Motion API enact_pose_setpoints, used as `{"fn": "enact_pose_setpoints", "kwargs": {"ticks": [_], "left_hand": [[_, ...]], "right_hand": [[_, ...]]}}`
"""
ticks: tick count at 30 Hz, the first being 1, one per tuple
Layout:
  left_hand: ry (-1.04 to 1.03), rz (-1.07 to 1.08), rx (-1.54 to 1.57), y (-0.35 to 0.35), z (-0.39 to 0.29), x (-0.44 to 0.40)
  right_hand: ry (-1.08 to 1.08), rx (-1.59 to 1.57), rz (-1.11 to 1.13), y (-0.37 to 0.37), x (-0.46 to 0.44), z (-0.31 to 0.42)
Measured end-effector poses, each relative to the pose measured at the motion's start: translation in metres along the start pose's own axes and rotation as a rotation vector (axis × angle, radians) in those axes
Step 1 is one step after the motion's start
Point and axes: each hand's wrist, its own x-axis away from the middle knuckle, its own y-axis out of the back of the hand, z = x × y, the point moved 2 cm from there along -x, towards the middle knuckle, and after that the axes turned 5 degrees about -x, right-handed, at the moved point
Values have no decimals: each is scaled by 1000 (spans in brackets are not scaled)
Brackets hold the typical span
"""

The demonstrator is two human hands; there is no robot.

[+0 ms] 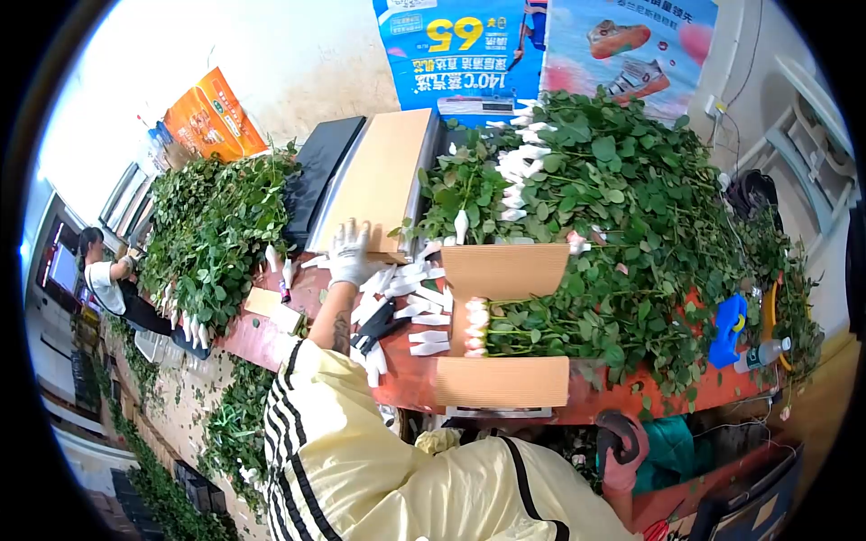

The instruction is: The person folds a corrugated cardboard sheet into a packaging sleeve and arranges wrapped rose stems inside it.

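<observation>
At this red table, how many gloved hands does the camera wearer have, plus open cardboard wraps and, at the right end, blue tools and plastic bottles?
Gloved hands: 2 (left hand, right hand)
Open cardboard wrap: 1
Blue tool: 1
Plastic bottle: 1
Total: 5

Bright indoor light, upper-left wall (244,45) nearly washed out, strong fisheye curvature toward black corners.

Left hand (352,257) flat, right hand (622,445) low

The blue poster (462,56) reads "65" and "140°C" — upside down — the shoe poster (631,56) "销量领先".
</observation>
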Motion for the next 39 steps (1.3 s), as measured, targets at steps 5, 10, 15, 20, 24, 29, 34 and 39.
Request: {"fn": "enact_pose_setpoints", "kwargs": {"ticks": [5, 10, 15, 20, 24, 29, 34, 39], "left_hand": [[-210, 241, 62, 5, 21, -38], [-164, 285, 374, 30, 75, -74], [-11, -404, 380, 21, 103, -47], [959, -391, 1802, -117, 130, 14], [690, -141, 2056, -100, 89, 4], [846, -223, 1782, -108, 83, -32], [78, -419, 675, -63, 96, -39], [168, -361, 1154, -51, 111, -69]], "right_hand": [[186, 209, 451, -100, -110, 91], [209, 548, 793, -176, -116, 60], [99, 582, 777, -190, -100, 47], [185, 535, 638, -194, -93, 40], [196, 523, 623, -193, -90, 39], [170, 542, 638, -196, -93, 42], [197, 541, 616, -194, -90, 38], [182, 527, 624, -196, -94, 45]]}}
